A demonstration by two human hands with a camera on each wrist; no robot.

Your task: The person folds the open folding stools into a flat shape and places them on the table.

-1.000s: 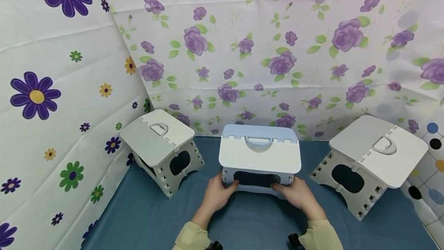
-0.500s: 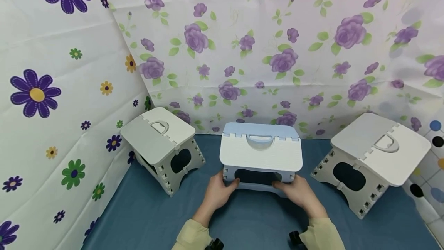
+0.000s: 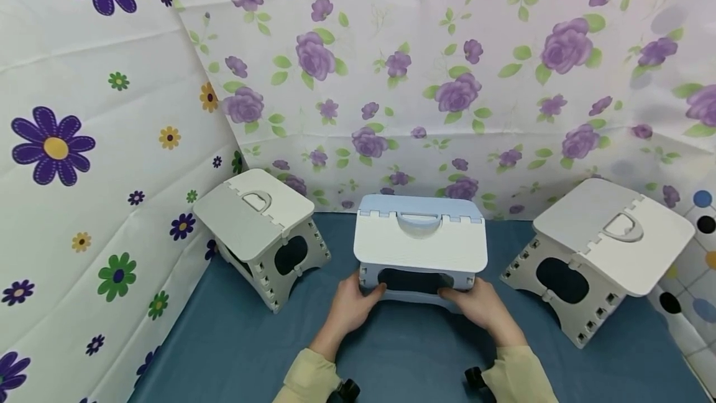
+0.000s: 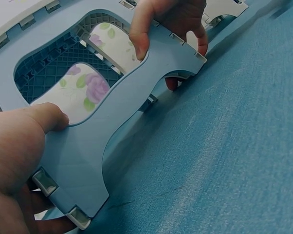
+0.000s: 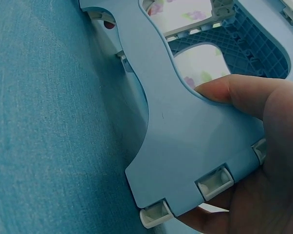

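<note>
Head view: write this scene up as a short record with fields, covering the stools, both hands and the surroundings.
Middle stool: blue and white, between the other two
Left stool: grey and white, set at an angle
Right stool: grey and white, set at an angle
Left hand: grips the middle stool's left side
Right hand: grips the middle stool's right side
Stool count: three, all unfolded
Cloth: blue, beneath the stools
Back sheet: white with purple flowers

Between the hands (image 3: 348, 311) (image 3: 488, 311), a white and pale-blue stool (image 3: 419, 247); either side, grey-and-white stools (image 3: 263, 219) (image 3: 610, 238); beneath, blue surface (image 3: 414, 353); beyond, purple-rose-patterned white backdrop (image 3: 341, 11).
</note>
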